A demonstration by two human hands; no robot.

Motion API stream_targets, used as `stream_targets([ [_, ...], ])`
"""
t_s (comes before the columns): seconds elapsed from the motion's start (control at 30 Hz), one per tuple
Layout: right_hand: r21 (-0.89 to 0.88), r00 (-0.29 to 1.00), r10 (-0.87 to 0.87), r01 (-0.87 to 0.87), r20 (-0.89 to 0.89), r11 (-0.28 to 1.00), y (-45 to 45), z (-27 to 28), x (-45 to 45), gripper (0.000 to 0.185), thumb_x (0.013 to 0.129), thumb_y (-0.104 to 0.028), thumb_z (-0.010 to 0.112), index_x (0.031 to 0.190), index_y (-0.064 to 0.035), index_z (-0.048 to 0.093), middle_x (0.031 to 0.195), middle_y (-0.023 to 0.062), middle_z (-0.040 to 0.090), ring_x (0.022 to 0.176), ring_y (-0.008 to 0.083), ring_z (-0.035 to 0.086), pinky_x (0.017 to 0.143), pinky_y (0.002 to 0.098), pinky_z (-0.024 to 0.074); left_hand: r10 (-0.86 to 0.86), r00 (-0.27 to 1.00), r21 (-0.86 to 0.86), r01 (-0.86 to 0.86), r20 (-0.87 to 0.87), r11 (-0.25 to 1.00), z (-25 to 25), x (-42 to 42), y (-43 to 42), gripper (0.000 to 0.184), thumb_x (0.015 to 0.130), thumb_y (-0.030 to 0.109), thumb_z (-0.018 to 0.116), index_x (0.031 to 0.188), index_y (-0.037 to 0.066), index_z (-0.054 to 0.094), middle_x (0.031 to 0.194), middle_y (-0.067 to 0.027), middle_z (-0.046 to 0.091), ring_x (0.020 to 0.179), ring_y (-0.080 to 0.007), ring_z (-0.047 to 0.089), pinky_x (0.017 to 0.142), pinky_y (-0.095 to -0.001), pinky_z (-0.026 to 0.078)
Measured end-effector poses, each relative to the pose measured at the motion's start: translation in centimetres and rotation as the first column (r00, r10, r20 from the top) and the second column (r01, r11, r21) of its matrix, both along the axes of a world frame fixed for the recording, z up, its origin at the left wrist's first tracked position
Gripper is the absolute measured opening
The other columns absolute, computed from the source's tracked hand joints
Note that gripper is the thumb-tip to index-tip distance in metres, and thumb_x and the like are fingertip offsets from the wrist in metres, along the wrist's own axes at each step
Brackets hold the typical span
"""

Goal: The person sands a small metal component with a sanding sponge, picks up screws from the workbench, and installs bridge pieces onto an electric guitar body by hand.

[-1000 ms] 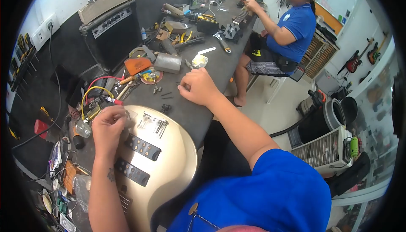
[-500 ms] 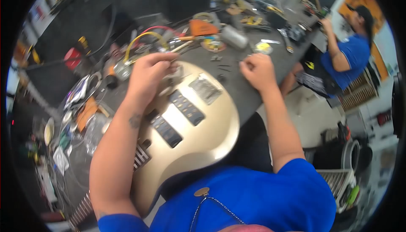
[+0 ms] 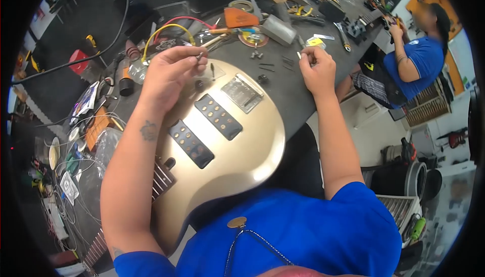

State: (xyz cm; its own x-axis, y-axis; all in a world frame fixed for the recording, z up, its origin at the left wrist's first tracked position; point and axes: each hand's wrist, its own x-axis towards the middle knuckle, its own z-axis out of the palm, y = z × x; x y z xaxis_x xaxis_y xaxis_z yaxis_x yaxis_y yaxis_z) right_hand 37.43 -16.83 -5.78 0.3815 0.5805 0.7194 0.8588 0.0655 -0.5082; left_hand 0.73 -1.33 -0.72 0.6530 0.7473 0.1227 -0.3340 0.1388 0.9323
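Note:
A gold electric guitar body [image 3: 252, 150] lies face up in front of me, partly over the bench edge. It has two black pickups [image 3: 218, 116] and a metal bridge [image 3: 242, 94]. Above its upper left edge, my left hand [image 3: 172, 75] pinches a small dark metal part [image 3: 199, 57], too small to name. Beneath those fingers, a dark knob [image 3: 199, 83] and a thin dark piece sit on the body. Over the bench to the right, my right hand [image 3: 318, 70] is closed, with a small white tip [image 3: 299, 55] showing at its fingers.
Small screws [image 3: 256, 55], thin dark pieces [image 3: 267, 67] and a black knob [image 3: 262, 79] lie on the bench [image 3: 288, 95] between my hands. A metal block [image 3: 279, 30], orange holder [image 3: 241, 17], cables and tools crowd the back. Another person [image 3: 417, 57] works at right.
My left hand has shifted slightly up and left, showing the small part in its fingers. My right hand has moved up and right. The other person's hands have lowered slightly.

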Motion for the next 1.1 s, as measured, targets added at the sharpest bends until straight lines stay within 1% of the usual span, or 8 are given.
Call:
stream_targets([
  [0.13,-0.136,0.998,-0.052,0.048,-0.03,0.99,-1.3,0.0,0.0,0.007,0.089,-0.016,0.078,0.092,-0.0097,0.077,0.074,0.0022,0.066,0.076,0.0251,0.066,0.082,0.042,0.0483,0.04,0.999,-0.034,-0.041,-0.023,0.999,0.4,0.1,-0.5,0.024,0.102,-0.003,0.075,0.124,-0.011,0.077,0.119,-0.0181,0.079,0.109,-0.0231,0.077,0.103,-0.038,0.063],
  [0.23,-0.237,0.985,0.051,-0.011,0.166,0.971,-1.9,0.3,-0.8,0.009,0.087,-0.019,0.08,0.092,-0.0106,0.078,0.076,0.0006,0.067,0.081,0.0233,0.066,0.084,0.0406,0.0467,0.033,0.999,-0.049,-0.035,-0.041,0.998,0.7,0.1,-0.4,0.024,0.101,-0.004,0.075,0.124,-0.011,0.077,0.119,-0.018,0.08,0.108,-0.0229,0.077,0.103,-0.0381,0.064],
  [0.43,-0.383,0.973,0.075,0.015,0.22,0.924,-1.3,0.3,-1.0,0.012,0.086,-0.024,0.084,0.089,-0.0122,0.082,0.077,-0.0007,0.069,0.087,0.0233,0.064,0.087,0.0413,0.044,0.024,0.999,-0.004,-0.024,-0.045,1.0,0.6,0.1,-0.6,0.021,0.101,-0.004,0.075,0.121,-0.009,0.078,0.118,-0.0168,0.08,0.107,-0.0227,0.077,0.101,-0.0372,0.064],
  [0.6,-0.423,0.97,0.066,0.04,0.233,0.905,-1.0,0.1,-0.9,0.011,0.088,-0.024,0.083,0.087,-0.013,0.083,0.077,-0.0008,0.07,0.088,0.0239,0.065,0.088,0.0424,0.0441,0.005,0.999,-0.041,-0.006,-0.034,0.999,0.3,0.1,-0.2,0.022,0.104,0.001,0.077,0.125,-0.006,0.077,0.118,-0.0158,0.08,0.106,-0.0234,0.078,0.098,-0.0377,0.065],
  [0.73,-0.408,0.966,0.056,0.054,0.252,0.911,-0.9,-0.1,-0.8,0.01,0.088,-0.023,0.083,0.086,-0.0132,0.083,0.078,-0.0002,0.072,0.088,0.0246,0.066,0.086,0.0436,0.045,-0.083,0.996,-0.075,0.084,0.016,0.994,-0.2,-0.3,0.7,0.028,0.106,0.002,0.077,0.134,-0.002,0.075,0.121,-0.0155,0.08,0.107,-0.0237,0.078,0.097,-0.0383,0.066],
  [0.93,-0.406,0.969,0.053,0.051,0.239,0.913,-0.8,0.0,-0.9,0.009,0.087,-0.022,0.083,0.085,-0.0126,0.081,0.077,0.0003,0.072,0.084,0.0246,0.066,0.084,0.0431,0.0457,-0.095,0.994,-0.017,0.096,0.055,0.995,-0.3,-0.2,0.2,0.025,0.106,0.002,0.078,0.13,-0.003,0.076,0.116,-0.0147,0.079,0.103,-0.0247,0.077,0.096,-0.0397,0.065],
  [0.97,-0.403,0.969,0.056,0.047,0.24,0.914,-0.7,-0.1,-0.9,0.009,0.087,-0.021,0.083,0.085,-0.0126,0.081,0.077,0.0003,0.072,0.084,0.0245,0.066,0.084,0.043,0.0457,-0.159,0.985,-0.002,0.159,0.073,0.987,-0.6,-0.4,0.7,0.03,0.103,0.005,0.082,0.132,0.0,0.077,0.119,-0.0133,0.081,0.106,-0.0224,0.078,0.096,-0.0388,0.065],
  [1.1,-0.394,0.97,0.058,0.042,0.237,0.918,-0.7,-0.1,-0.8,0.009,0.087,-0.021,0.083,0.085,-0.0124,0.081,0.075,0.0,0.071,0.082,0.0238,0.065,0.083,0.0424,0.0448,-0.129,0.99,0.009,0.128,0.051,0.992,-0.8,-0.4,0.7,0.029,0.102,0.004,0.083,0.13,0.0,0.078,0.118,-0.0123,0.081,0.106,-0.0223,0.079,0.097,-0.0381,0.064],
])
